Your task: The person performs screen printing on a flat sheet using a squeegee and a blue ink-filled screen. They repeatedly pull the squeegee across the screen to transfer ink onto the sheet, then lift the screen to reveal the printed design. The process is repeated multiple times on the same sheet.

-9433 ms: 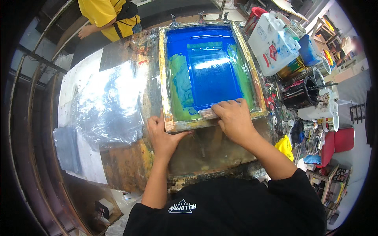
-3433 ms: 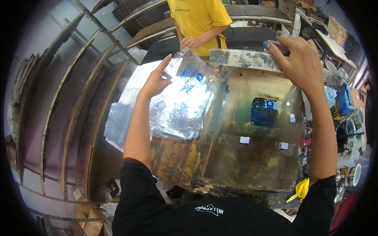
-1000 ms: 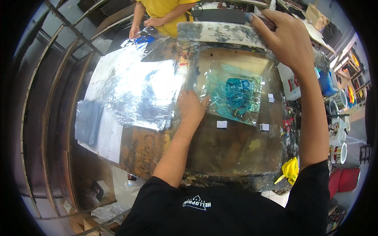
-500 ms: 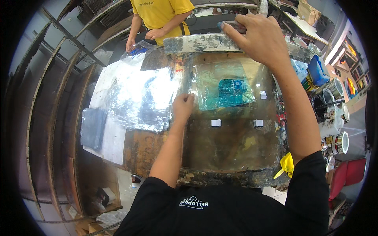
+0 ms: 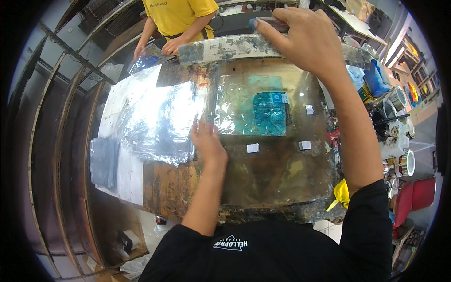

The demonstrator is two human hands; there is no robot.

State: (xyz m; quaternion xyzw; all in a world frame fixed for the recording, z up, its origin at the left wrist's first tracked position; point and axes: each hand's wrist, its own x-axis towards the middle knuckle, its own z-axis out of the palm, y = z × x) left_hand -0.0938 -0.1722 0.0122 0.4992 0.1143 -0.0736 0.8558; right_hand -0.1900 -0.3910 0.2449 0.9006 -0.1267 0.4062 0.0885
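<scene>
My right hand (image 5: pixel 307 40) is closed around the top edge of a raised, paint-stained frame (image 5: pixel 221 50) at the far side of the table. Its thumb has a blue stain. My left hand (image 5: pixel 209 143) is at the left edge of the brown printing board (image 5: pixel 263 183), fingers stretched out and slightly blurred, beside a shiny pile of clear plastic sheets (image 5: pixel 159 117). A clear plastic bag (image 5: pixel 230 113) with a teal patch (image 5: pixel 270 113) lies flat on the board, to the right of my left fingertips. Small white folded pieces (image 5: pixel 253 148) sit on the board.
A person in a yellow shirt (image 5: pixel 181 16) stands across the table, hands by a plastic sheet (image 5: pixel 150 61). Dark plastic sheets (image 5: pixel 104 162) lie at the left. Paint cans (image 5: pixel 405 163) crowd the right side, near a yellow cloth (image 5: pixel 340 193). Metal racks (image 5: pixel 66 113) stand left.
My left hand has moved left and toward me from the bag's edge, its fingers going from pinched to stretched. The bag lies straighter. My right hand stays on the frame.
</scene>
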